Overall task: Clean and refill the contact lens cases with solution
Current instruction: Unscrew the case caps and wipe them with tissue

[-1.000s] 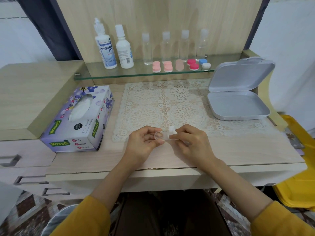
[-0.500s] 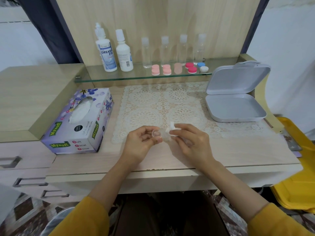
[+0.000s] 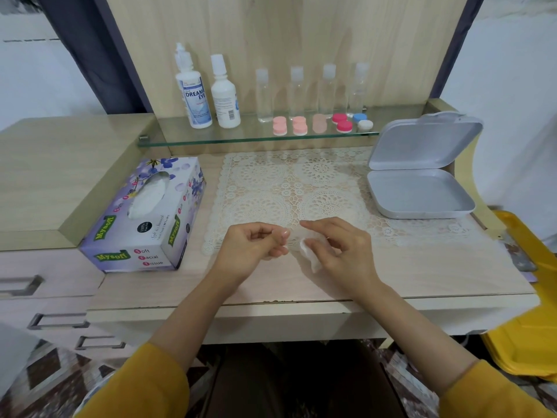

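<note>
My left hand [image 3: 254, 245] pinches a small clear lens case cup [image 3: 291, 236] over the front edge of the lace mat [image 3: 301, 188]. My right hand [image 3: 340, 251] holds a crumpled white tissue [image 3: 310, 251] against the cup. The cup is blurred and largely hidden by my fingers. On the glass shelf [image 3: 211, 138] stand two white solution bottles [image 3: 194, 92], several small clear bottles [image 3: 297, 92], and several lens cases with pink [image 3: 279, 125], red [image 3: 342, 122], blue and white caps.
A purple tissue box [image 3: 144, 218] lies left of the mat. An open grey hinged box [image 3: 419, 176] sits at the right. A yellow bin [image 3: 530, 297] stands beyond the desk's right edge. Drawers [image 3: 45, 321] are at lower left.
My hands stay together at the mat's front edge. The right hand has shifted the tissue from above the cup to its lower right side; my head has tilted slightly.
</note>
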Demonstrator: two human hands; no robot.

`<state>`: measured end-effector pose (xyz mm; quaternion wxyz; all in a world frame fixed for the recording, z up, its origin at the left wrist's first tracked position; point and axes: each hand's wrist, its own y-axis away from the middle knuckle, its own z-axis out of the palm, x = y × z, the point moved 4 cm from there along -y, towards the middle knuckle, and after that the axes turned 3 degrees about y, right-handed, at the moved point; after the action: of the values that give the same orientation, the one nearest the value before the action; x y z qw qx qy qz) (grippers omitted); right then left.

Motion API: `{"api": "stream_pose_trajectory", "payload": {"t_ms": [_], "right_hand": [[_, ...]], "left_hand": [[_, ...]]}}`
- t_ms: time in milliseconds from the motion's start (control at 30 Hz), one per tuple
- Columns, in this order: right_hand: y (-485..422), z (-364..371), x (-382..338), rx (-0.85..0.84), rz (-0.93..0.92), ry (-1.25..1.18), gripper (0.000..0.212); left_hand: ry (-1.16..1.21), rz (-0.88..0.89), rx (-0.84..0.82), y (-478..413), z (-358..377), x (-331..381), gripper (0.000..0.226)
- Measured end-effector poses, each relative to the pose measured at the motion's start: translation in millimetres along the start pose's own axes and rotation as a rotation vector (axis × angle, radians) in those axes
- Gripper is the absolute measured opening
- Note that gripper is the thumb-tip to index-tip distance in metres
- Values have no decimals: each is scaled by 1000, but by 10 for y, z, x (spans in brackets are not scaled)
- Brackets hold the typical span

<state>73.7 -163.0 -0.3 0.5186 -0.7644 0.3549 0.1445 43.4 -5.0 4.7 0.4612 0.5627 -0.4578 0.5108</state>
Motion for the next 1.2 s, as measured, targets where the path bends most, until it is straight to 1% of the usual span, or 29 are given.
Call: {"api": "stream_pose_trajectory", "payload": {"t_ms": [133,267,333,433,500,600,633,700,800,900,1000,1100,1200], "right_hand": [[16,-5,17,41,55,-44,21],[34,16,22,68,113,-105,21],[38,27,21,64,137,-120,18],[47,39,31,34,231,-165,17],[48,35,25,8,258,-184,16],[41,21,-6,-18,300,-223,7],[37,10,-15,-17,319,-249,6],[33,-17,-11,11,349,-276,17],[23,-36,10,22,401,-281,17],[9,-23,35,4,438,-268,12],[-27,-41,70,20,480,-315,8],[-44,-72,104,16,516,-401,13],[-38,-90,100,-25,522,-483,21]], "left_hand": [[32,3,-20,12,32,20,26],[-12,-9,-60,28,126,-61,24],[-29,-29,-35,36,175,-107,19],[-35,-14,19,40,230,-117,13],[-36,-6,39,36,243,-123,11],[-28,8,47,34,252,-107,6],[-27,16,43,37,255,-99,5],[-23,30,44,44,254,-73,7],[-26,50,41,49,241,-35,13],[-14,41,34,57,250,-18,16],[-2,29,57,56,224,-10,17],[38,39,69,52,161,2,18],[52,63,52,43,103,33,24]]}}
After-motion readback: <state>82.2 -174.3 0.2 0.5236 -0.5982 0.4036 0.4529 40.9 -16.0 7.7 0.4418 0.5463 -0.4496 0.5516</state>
